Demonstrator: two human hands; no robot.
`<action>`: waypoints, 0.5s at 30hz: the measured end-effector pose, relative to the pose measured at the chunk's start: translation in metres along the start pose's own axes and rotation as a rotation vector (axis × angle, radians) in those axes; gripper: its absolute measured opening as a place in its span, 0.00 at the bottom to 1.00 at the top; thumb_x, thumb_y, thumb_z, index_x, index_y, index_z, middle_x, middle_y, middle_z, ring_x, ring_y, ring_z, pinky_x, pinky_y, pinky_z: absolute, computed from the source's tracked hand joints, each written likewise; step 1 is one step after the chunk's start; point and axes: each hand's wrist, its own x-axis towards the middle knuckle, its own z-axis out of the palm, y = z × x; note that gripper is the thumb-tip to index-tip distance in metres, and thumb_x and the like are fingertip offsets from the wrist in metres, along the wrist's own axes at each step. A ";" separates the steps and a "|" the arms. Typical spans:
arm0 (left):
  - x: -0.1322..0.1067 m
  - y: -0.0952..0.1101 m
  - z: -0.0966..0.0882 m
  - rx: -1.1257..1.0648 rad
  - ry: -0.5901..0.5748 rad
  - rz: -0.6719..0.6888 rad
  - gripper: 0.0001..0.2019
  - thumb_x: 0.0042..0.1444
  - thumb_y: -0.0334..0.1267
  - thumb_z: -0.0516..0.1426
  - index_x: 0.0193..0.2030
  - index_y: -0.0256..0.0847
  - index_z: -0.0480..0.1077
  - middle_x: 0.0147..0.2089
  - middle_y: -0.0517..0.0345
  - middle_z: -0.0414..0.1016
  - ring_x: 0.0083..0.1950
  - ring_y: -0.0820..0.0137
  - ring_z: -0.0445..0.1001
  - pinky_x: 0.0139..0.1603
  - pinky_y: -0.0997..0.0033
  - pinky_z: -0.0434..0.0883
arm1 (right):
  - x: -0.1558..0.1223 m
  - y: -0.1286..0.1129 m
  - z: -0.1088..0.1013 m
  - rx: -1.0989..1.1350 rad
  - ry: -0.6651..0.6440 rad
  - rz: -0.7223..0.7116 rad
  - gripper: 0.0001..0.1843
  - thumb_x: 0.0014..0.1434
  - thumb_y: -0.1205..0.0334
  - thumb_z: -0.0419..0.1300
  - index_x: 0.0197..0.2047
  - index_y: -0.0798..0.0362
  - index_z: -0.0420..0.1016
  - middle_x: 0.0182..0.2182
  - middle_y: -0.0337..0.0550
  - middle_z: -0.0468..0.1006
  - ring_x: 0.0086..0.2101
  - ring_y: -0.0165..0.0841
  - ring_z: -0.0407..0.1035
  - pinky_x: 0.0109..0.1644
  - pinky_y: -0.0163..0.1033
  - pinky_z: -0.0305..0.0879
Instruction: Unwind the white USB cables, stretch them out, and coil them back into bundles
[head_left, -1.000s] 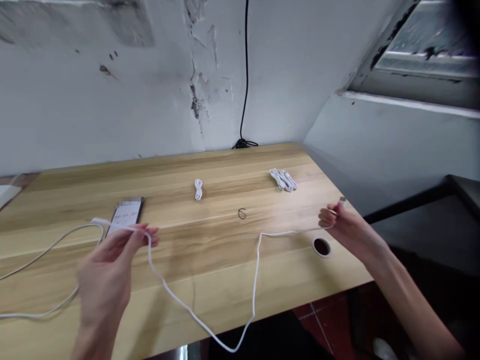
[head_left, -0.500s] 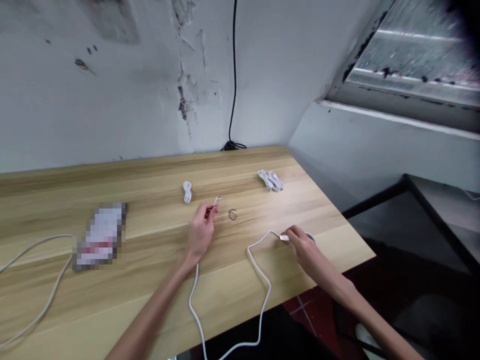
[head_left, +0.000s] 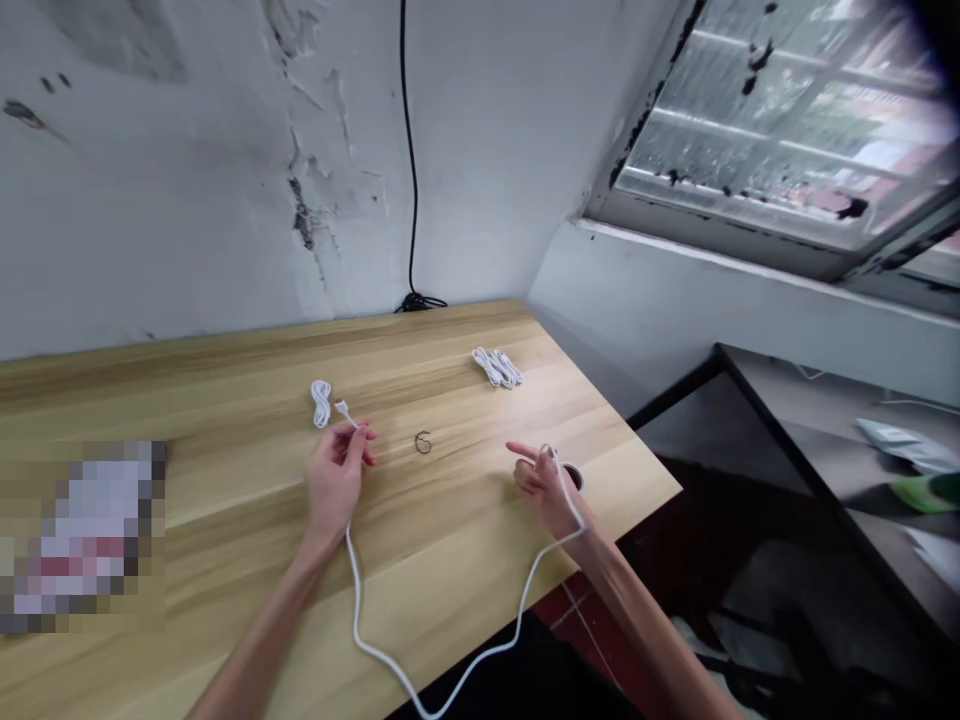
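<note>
A long white charging cable [head_left: 484,655] hangs in a loop between my hands, drooping past the table's front edge. My left hand [head_left: 335,475] pinches it just behind a white plug [head_left: 343,408], which points up and away. My right hand [head_left: 546,487] has its index finger stretched out and the other fingers curled. The cable rises over this hand's back and bends round near the index finger; its other end is hidden. Just right of the hand is a small round object [head_left: 574,475] with a dark centre. Between the hands lies a thin dark twist tie [head_left: 423,442].
A bundled white cable [head_left: 321,403] lies beyond my left hand, and more white bundles [head_left: 498,368] lie at the back right. A pixelated flat item [head_left: 90,530] rests at left. A black cord [head_left: 411,200] hangs down the wall. Right of the table stands a dark-framed shelf [head_left: 810,420].
The view has swung right. The USB plug that showed at my right hand is now out of sight. My right index finger has straightened, and the cable now runs over that hand.
</note>
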 end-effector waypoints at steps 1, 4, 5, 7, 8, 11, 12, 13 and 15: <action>0.000 0.000 0.000 0.003 -0.001 0.004 0.14 0.58 0.47 0.59 0.43 0.37 0.70 0.39 0.55 0.75 0.27 0.75 0.70 0.32 0.74 0.70 | 0.004 -0.001 0.002 0.122 -0.030 0.037 0.33 0.57 0.30 0.56 0.49 0.51 0.77 0.23 0.32 0.46 0.23 0.29 0.42 0.27 0.36 0.48; -0.001 0.000 0.000 0.001 -0.002 0.010 0.14 0.59 0.47 0.59 0.43 0.38 0.70 0.39 0.56 0.75 0.27 0.75 0.70 0.32 0.74 0.70 | 0.012 -0.013 0.008 0.299 -0.106 0.112 0.26 0.59 0.35 0.58 0.43 0.50 0.78 0.23 0.32 0.45 0.24 0.30 0.44 0.27 0.36 0.50; -0.001 0.001 0.000 -0.002 0.001 0.011 0.14 0.59 0.47 0.59 0.43 0.38 0.70 0.39 0.56 0.75 0.27 0.75 0.70 0.32 0.74 0.70 | 0.014 -0.018 0.009 0.285 -0.119 0.110 0.20 0.59 0.41 0.61 0.42 0.50 0.78 0.23 0.33 0.46 0.24 0.29 0.45 0.28 0.36 0.51; -0.001 0.002 0.000 -0.006 0.008 0.012 0.13 0.58 0.46 0.59 0.42 0.37 0.70 0.39 0.56 0.75 0.27 0.76 0.70 0.32 0.74 0.70 | 0.018 -0.027 0.011 0.161 -0.128 0.080 0.12 0.56 0.54 0.65 0.41 0.50 0.79 0.24 0.34 0.52 0.26 0.29 0.49 0.30 0.36 0.52; -0.001 0.002 0.000 -0.006 0.011 0.013 0.13 0.59 0.46 0.59 0.42 0.37 0.70 0.39 0.56 0.75 0.27 0.76 0.70 0.32 0.74 0.70 | 0.022 -0.030 0.012 0.073 -0.128 0.067 0.10 0.56 0.57 0.66 0.41 0.50 0.79 0.25 0.35 0.55 0.27 0.29 0.51 0.31 0.36 0.52; -0.001 0.001 0.000 0.003 0.012 0.021 0.13 0.59 0.45 0.59 0.43 0.37 0.70 0.39 0.55 0.75 0.28 0.75 0.70 0.32 0.74 0.70 | 0.036 -0.034 0.015 -0.077 -0.084 0.047 0.10 0.56 0.59 0.64 0.41 0.51 0.78 0.26 0.36 0.60 0.28 0.29 0.53 0.32 0.37 0.53; -0.001 0.000 0.000 0.005 0.013 0.024 0.13 0.59 0.45 0.59 0.43 0.37 0.71 0.39 0.55 0.75 0.28 0.75 0.70 0.32 0.74 0.70 | 0.042 -0.034 0.016 -0.050 -0.060 0.052 0.10 0.56 0.57 0.63 0.41 0.51 0.78 0.26 0.35 0.60 0.27 0.29 0.52 0.32 0.36 0.53; -0.001 -0.001 -0.001 0.007 0.015 0.026 0.13 0.59 0.45 0.59 0.43 0.37 0.71 0.39 0.55 0.75 0.28 0.75 0.70 0.32 0.74 0.70 | 0.049 -0.034 0.018 0.013 -0.040 0.072 0.12 0.57 0.53 0.63 0.39 0.53 0.78 0.25 0.35 0.59 0.26 0.28 0.51 0.31 0.36 0.52; -0.001 -0.002 -0.001 0.003 0.018 0.026 0.13 0.59 0.45 0.59 0.43 0.38 0.71 0.39 0.55 0.75 0.28 0.75 0.70 0.31 0.74 0.70 | 0.058 -0.034 0.022 0.167 -0.030 0.142 0.21 0.58 0.43 0.60 0.35 0.55 0.76 0.24 0.35 0.57 0.25 0.28 0.51 0.30 0.36 0.52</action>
